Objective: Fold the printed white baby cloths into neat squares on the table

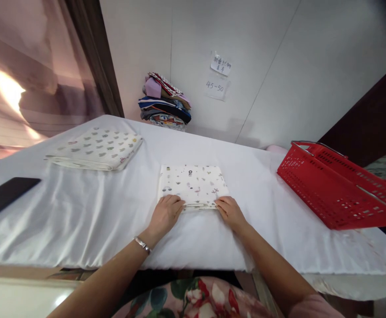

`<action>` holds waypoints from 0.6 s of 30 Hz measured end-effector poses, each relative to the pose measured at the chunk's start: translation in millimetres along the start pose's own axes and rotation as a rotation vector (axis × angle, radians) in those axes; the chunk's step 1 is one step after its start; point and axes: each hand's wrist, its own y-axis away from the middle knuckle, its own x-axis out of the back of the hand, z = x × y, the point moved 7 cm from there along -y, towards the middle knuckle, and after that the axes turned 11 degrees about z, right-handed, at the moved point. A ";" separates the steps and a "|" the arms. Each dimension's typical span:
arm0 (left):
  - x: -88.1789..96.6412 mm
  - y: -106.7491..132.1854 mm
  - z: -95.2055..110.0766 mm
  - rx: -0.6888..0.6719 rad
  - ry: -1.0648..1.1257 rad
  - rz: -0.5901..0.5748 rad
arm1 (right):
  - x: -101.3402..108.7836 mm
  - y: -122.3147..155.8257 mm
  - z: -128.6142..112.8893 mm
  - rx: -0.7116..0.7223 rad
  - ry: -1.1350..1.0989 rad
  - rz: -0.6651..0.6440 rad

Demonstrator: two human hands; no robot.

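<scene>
A folded white cloth [193, 183] with small printed figures, among them a flamingo and a palm tree, lies flat in front of me on the white-covered table [252, 185]. My left hand [166, 213], with a silver bracelet at the wrist, grips the near left corner of this cloth, fingers on top. At the near right corner my right hand [231, 213] pinches the same edge. Folded layers show along the near edge between both hands. The thumbs are partly hidden.
To the left lies a larger folded patterned cloth [102, 148], with a dark flat object [5, 196] nearer the edge. A red plastic basket [341, 185] stands at the right. Behind the table, a stack of folded fabrics [165, 104] rests against the wall below paper signs [220, 65].
</scene>
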 end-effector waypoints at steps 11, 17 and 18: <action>4.5 3.8 6.7 -0.062 -0.007 -0.054 | -1.6 6.1 0.3 0.045 -0.015 0.010; 8.2 -20.5 8.6 -0.009 0.014 0.010 | -4.0 6.0 -0.4 0.061 -0.019 0.058; 6.1 -22.4 9.5 -0.018 0.002 0.026 | -3.2 6.5 -0.5 0.057 -0.023 0.054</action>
